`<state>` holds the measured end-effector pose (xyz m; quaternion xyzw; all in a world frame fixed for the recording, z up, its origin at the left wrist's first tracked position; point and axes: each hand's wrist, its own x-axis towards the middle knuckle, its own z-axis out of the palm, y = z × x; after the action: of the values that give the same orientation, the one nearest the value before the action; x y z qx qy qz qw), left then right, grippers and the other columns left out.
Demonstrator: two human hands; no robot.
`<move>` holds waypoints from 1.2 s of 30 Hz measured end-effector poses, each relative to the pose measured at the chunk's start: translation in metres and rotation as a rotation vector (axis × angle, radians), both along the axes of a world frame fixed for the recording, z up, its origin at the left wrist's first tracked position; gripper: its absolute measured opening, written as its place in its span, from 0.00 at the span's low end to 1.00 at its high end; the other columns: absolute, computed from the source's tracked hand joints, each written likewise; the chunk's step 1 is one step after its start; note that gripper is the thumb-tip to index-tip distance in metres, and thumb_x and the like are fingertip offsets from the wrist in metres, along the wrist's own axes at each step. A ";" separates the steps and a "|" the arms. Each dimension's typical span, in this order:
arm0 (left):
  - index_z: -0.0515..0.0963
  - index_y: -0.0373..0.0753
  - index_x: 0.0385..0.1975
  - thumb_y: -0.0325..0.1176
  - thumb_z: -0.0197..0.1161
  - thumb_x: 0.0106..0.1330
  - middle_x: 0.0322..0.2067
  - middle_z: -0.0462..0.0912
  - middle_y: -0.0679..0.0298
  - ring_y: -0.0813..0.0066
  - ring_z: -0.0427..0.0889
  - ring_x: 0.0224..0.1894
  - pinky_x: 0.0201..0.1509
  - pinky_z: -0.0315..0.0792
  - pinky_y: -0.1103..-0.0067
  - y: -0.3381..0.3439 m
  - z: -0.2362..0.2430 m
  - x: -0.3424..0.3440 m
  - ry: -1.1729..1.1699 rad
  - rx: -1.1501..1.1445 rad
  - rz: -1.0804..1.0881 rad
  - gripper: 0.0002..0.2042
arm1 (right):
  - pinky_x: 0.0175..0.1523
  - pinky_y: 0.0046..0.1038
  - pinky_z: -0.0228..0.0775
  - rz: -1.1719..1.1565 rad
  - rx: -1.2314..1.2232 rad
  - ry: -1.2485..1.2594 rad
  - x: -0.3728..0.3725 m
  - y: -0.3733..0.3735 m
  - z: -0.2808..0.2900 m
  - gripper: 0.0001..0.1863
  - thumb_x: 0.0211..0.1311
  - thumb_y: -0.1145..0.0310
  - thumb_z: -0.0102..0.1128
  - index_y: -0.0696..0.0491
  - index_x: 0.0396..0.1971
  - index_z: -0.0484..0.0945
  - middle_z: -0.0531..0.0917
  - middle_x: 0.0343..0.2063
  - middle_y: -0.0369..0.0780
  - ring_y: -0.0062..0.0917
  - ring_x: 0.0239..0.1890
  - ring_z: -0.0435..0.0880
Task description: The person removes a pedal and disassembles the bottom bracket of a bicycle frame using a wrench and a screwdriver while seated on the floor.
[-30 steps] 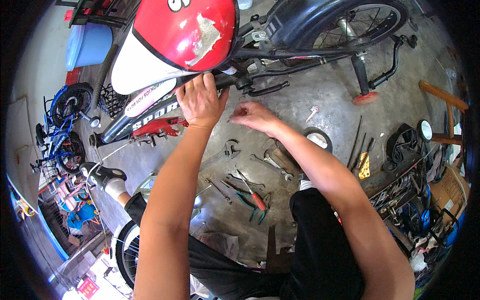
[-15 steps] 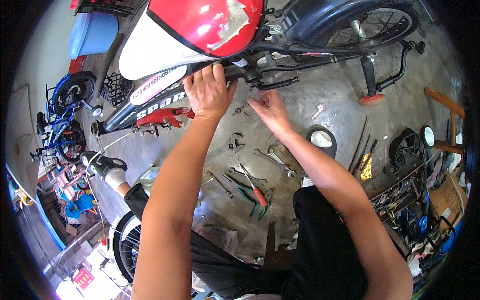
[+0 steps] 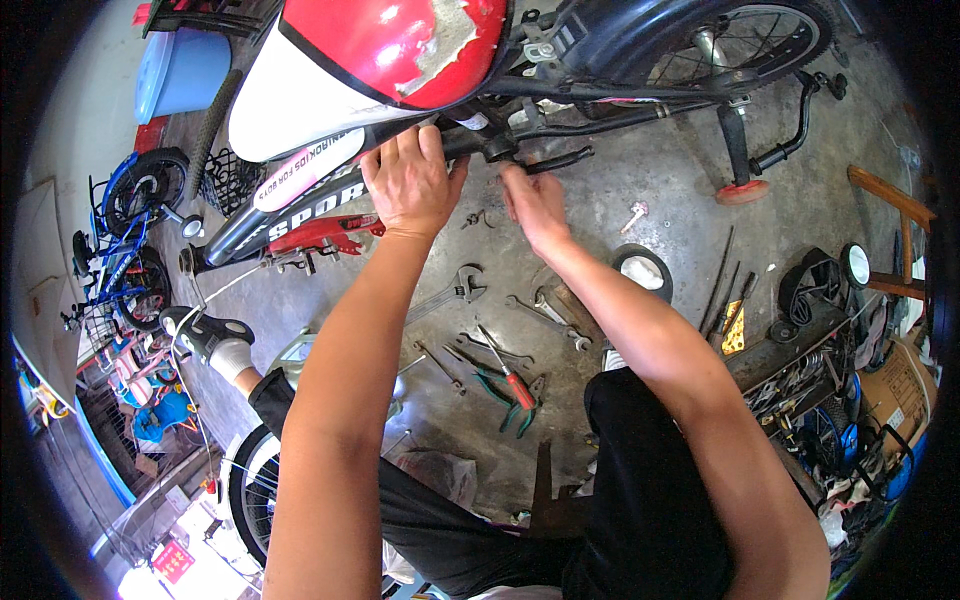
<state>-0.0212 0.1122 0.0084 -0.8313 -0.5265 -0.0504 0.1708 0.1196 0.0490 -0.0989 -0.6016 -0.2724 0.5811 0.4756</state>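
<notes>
A child's bicycle with a black frame tube (image 3: 235,238) and a red-and-white seat (image 3: 395,50) with torn covering spans the top of the view. My left hand (image 3: 410,188) is closed over the frame tube, its fingers wrapped out of sight behind it. Just to the right, my right hand (image 3: 538,208) is at the bottom bracket (image 3: 493,142), beside the base of the black crank arm (image 3: 560,160). Its fingers are bent together there; what they pinch is hidden. A small metal part (image 3: 478,219) lies on the floor between my hands.
Below my hands lie an adjustable wrench (image 3: 465,285), a red-handled screwdriver (image 3: 520,392), green-handled pliers (image 3: 527,418) and several spanners. A round black-rimmed dish (image 3: 642,271) stands by my right forearm. Loose parts crowd the right side; a blue bicycle (image 3: 130,230) stands left.
My right hand has moved slightly left and its fingers have drawn in under the crank base. The bicycle has shifted a little left in view. My left hand keeps its hold.
</notes>
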 end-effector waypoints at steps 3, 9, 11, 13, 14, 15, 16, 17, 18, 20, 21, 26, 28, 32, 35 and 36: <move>0.77 0.43 0.42 0.54 0.75 0.51 0.42 0.78 0.64 0.63 0.79 0.49 0.53 0.65 0.63 -0.001 -0.001 -0.006 -0.001 0.020 -0.004 0.26 | 0.21 0.29 0.57 -0.017 -0.125 0.449 0.006 -0.010 0.021 0.26 0.68 0.47 0.59 0.55 0.20 0.75 0.73 0.12 0.33 0.20 0.14 0.69; 0.77 0.44 0.42 0.55 0.74 0.51 0.42 0.78 0.64 0.63 0.79 0.48 0.53 0.65 0.63 0.001 -0.002 -0.005 -0.009 0.045 -0.022 0.26 | 0.25 0.29 0.65 0.012 0.024 0.047 0.005 -0.018 0.016 0.24 0.61 0.49 0.71 0.56 0.36 0.74 0.78 0.21 0.35 0.20 0.18 0.73; 0.77 0.44 0.42 0.56 0.74 0.51 0.42 0.78 0.64 0.63 0.79 0.48 0.53 0.65 0.63 0.001 -0.002 -0.004 -0.007 0.048 -0.019 0.26 | 0.30 0.30 0.70 -0.064 0.121 -0.164 -0.001 -0.017 0.015 0.29 0.56 0.52 0.77 0.57 0.44 0.72 0.80 0.26 0.37 0.23 0.24 0.77; 0.77 0.44 0.42 0.56 0.74 0.51 0.42 0.78 0.65 0.63 0.79 0.48 0.53 0.65 0.63 0.000 -0.001 -0.003 0.004 0.047 -0.004 0.27 | 0.38 0.31 0.75 -0.140 0.208 -0.271 -0.003 -0.014 0.013 0.36 0.51 0.54 0.81 0.57 0.51 0.69 0.82 0.31 0.39 0.26 0.30 0.81; 0.77 0.44 0.42 0.56 0.74 0.51 0.42 0.78 0.65 0.63 0.79 0.48 0.53 0.65 0.63 -0.001 -0.002 -0.003 0.002 0.040 0.002 0.27 | 0.40 0.32 0.75 -0.129 0.165 -0.283 -0.002 -0.014 0.013 0.36 0.50 0.53 0.81 0.58 0.51 0.70 0.82 0.31 0.39 0.27 0.32 0.82; 0.77 0.44 0.42 0.56 0.74 0.50 0.42 0.78 0.65 0.63 0.79 0.48 0.53 0.65 0.63 0.000 -0.002 -0.003 0.000 0.038 0.005 0.27 | 0.43 0.32 0.76 -0.120 0.126 -0.295 -0.002 -0.012 0.013 0.36 0.50 0.53 0.81 0.58 0.51 0.71 0.83 0.32 0.40 0.28 0.34 0.83; 0.77 0.44 0.42 0.56 0.74 0.50 0.42 0.78 0.65 0.63 0.79 0.48 0.53 0.65 0.63 0.000 -0.002 -0.003 -0.002 0.035 0.009 0.27 | 0.45 0.32 0.76 -0.112 0.087 -0.306 -0.002 -0.010 0.014 0.36 0.49 0.52 0.81 0.58 0.51 0.72 0.83 0.33 0.40 0.30 0.36 0.84; 0.77 0.44 0.42 0.56 0.74 0.50 0.42 0.78 0.65 0.63 0.79 0.48 0.53 0.65 0.63 0.001 -0.002 -0.004 -0.003 0.034 0.005 0.27 | 0.45 0.33 0.76 -0.113 0.076 -0.288 -0.002 -0.008 0.015 0.35 0.49 0.53 0.81 0.58 0.50 0.73 0.84 0.33 0.41 0.30 0.36 0.85; 0.77 0.44 0.42 0.56 0.74 0.50 0.42 0.78 0.65 0.63 0.78 0.48 0.53 0.65 0.63 -0.001 -0.001 -0.003 -0.005 0.030 0.002 0.27 | 0.44 0.33 0.76 -0.113 0.062 -0.269 -0.003 -0.008 0.015 0.34 0.49 0.54 0.81 0.58 0.48 0.74 0.85 0.33 0.41 0.30 0.36 0.85; 0.77 0.43 0.42 0.56 0.74 0.50 0.42 0.77 0.65 0.63 0.78 0.48 0.53 0.65 0.63 0.000 0.000 -0.002 -0.002 0.016 0.000 0.27 | 0.43 0.34 0.77 -0.126 0.054 -0.220 -0.002 -0.006 0.014 0.31 0.49 0.55 0.80 0.58 0.45 0.76 0.86 0.33 0.42 0.30 0.35 0.85; 0.77 0.43 0.42 0.56 0.74 0.51 0.42 0.77 0.65 0.63 0.78 0.48 0.53 0.65 0.63 -0.001 0.000 -0.002 -0.001 0.026 0.001 0.27 | 0.43 0.34 0.77 -0.137 0.059 -0.187 -0.002 -0.006 0.016 0.29 0.49 0.56 0.79 0.58 0.44 0.76 0.86 0.33 0.42 0.30 0.35 0.86; 0.76 0.43 0.41 0.56 0.74 0.51 0.41 0.77 0.65 0.63 0.78 0.48 0.52 0.65 0.63 0.000 -0.001 -0.001 -0.004 0.039 -0.001 0.26 | 0.43 0.33 0.78 -0.182 0.072 -0.163 -0.001 -0.005 0.016 0.23 0.50 0.60 0.76 0.58 0.40 0.78 0.87 0.32 0.42 0.29 0.34 0.86; 0.75 0.44 0.44 0.54 0.74 0.52 0.45 0.79 0.64 0.62 0.78 0.51 0.54 0.65 0.62 -0.002 0.000 -0.001 0.007 -0.021 0.039 0.27 | 0.43 0.32 0.78 -0.181 0.070 -0.101 -0.001 -0.004 0.015 0.22 0.50 0.61 0.76 0.58 0.40 0.78 0.87 0.32 0.42 0.28 0.34 0.87; 0.75 0.44 0.46 0.53 0.75 0.52 0.47 0.80 0.64 0.62 0.79 0.53 0.56 0.66 0.61 -0.002 0.001 -0.002 0.010 -0.045 0.057 0.27 | 0.42 0.29 0.77 -0.197 0.087 -0.101 -0.003 -0.005 0.014 0.22 0.50 0.62 0.77 0.57 0.41 0.78 0.87 0.32 0.41 0.25 0.34 0.86; 0.75 0.44 0.46 0.53 0.75 0.52 0.47 0.80 0.63 0.62 0.79 0.52 0.56 0.66 0.61 -0.002 0.001 -0.002 -0.002 -0.045 0.055 0.27 | 0.41 0.28 0.77 -0.180 0.090 -0.118 -0.005 -0.004 0.013 0.22 0.51 0.62 0.77 0.58 0.41 0.77 0.86 0.31 0.39 0.23 0.33 0.85; 0.76 0.44 0.45 0.54 0.74 0.52 0.45 0.80 0.64 0.62 0.79 0.51 0.54 0.65 0.61 -0.002 0.001 -0.003 -0.007 -0.021 0.041 0.27 | 0.41 0.28 0.77 -0.192 0.107 -0.109 -0.007 -0.004 0.014 0.22 0.51 0.62 0.77 0.58 0.41 0.77 0.86 0.31 0.39 0.22 0.33 0.84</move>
<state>-0.0239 0.1102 0.0090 -0.8220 -0.5443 -0.0443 0.1614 0.1130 0.0452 -0.0849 -0.6294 -0.2697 0.4839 0.5449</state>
